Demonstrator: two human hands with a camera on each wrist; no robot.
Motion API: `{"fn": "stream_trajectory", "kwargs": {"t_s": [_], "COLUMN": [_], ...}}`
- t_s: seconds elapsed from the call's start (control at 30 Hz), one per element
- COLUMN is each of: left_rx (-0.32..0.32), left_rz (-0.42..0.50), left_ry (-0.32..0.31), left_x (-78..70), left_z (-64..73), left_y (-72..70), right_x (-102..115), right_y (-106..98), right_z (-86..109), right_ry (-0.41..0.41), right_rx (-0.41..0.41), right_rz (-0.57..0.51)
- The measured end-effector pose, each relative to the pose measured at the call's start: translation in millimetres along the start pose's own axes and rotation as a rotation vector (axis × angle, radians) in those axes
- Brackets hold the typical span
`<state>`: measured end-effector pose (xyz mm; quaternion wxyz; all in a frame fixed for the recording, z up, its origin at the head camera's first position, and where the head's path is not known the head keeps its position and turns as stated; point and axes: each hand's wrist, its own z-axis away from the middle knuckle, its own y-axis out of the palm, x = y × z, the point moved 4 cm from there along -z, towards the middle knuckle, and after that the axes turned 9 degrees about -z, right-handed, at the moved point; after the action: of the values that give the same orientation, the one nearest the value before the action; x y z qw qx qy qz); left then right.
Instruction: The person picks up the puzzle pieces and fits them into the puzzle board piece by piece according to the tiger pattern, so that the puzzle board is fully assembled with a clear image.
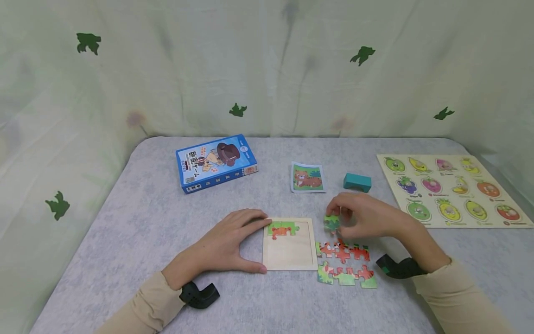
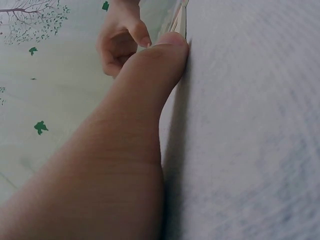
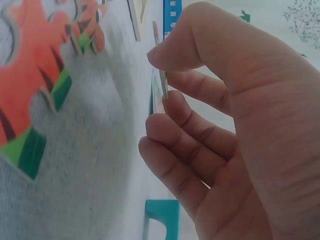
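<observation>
My left hand lies at the left side of a square wooden puzzle tray, index finger at its upper left corner and thumb at its lower left corner. Joined green and orange jigsaw pieces fill part of the tray's top. To the right of the tray, my right hand pinches a green jigsaw piece between thumb and fingers. The right wrist view catches that piece edge-on, held off the table. Below that hand lie two rows of loose orange and green pieces.
A tiger picture card and a teal block lie behind the right hand. The blue game box is at the back left. On the right is a wooden fruit board. A pale curtain hangs behind the table.
</observation>
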<state>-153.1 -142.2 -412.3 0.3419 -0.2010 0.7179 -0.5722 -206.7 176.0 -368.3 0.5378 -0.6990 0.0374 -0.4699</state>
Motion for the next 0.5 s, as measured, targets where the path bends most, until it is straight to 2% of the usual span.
{"fn": "stream_trajectory", "kwargs": {"t_s": [0.5], "left_rx": [0.008], "left_rz": [0.007], "left_ry": [-0.008], "left_x": [0.1], "left_z": [-0.4], "left_y": [0.8], "right_x": [9.1], "right_y": [6.1], "right_z": [-2.8], "right_ry": [-0.026], "right_rx": [-0.017], "right_rz": [0.028]}}
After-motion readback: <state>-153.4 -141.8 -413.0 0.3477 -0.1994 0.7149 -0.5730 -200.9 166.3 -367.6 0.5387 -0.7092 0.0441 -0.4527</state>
